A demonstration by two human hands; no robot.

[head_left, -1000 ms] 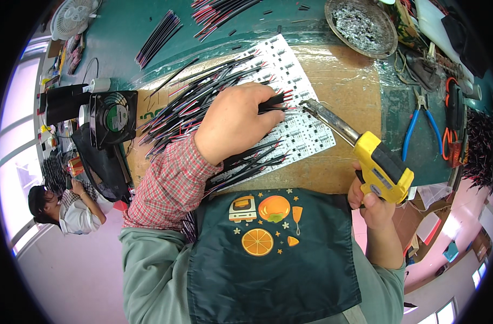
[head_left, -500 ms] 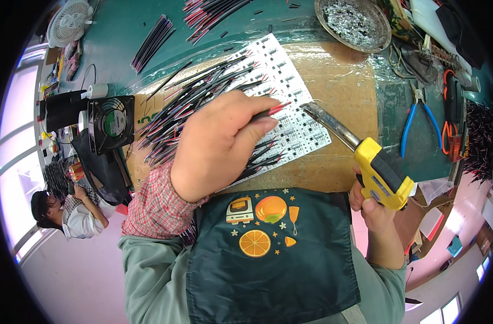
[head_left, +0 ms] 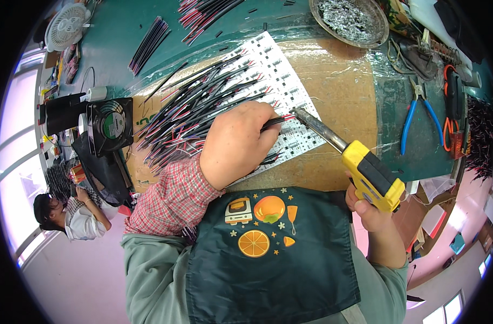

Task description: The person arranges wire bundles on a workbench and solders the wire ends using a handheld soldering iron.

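Observation:
My left hand (head_left: 238, 140) pinches a black-sleeved wire (head_left: 271, 123) with bared red ends, over a white circuit board panel (head_left: 279, 65) covered with small dark parts. My right hand (head_left: 369, 213) grips a yellow and black soldering gun (head_left: 373, 175) from below. Its dark metal tip points up and left and meets the wire's end at the panel, or nearly so; contact is too small to tell. Many black and red wires (head_left: 195, 102) fan out leftward from the panel, some hidden under my left hand.
A round metal dish of silvery scraps (head_left: 352, 21) stands at the far right. Blue-handled pliers (head_left: 417, 116) lie to the right. A small black fan (head_left: 110, 125) stands at the left. Wire bundles (head_left: 149, 46) lie farther back. Another person (head_left: 76, 213) sits at far left.
My left hand has moved slightly right and toward me with the wire, turning more knuckles-up. The soldering gun has shifted a little left, its tip now close against the wire's end.

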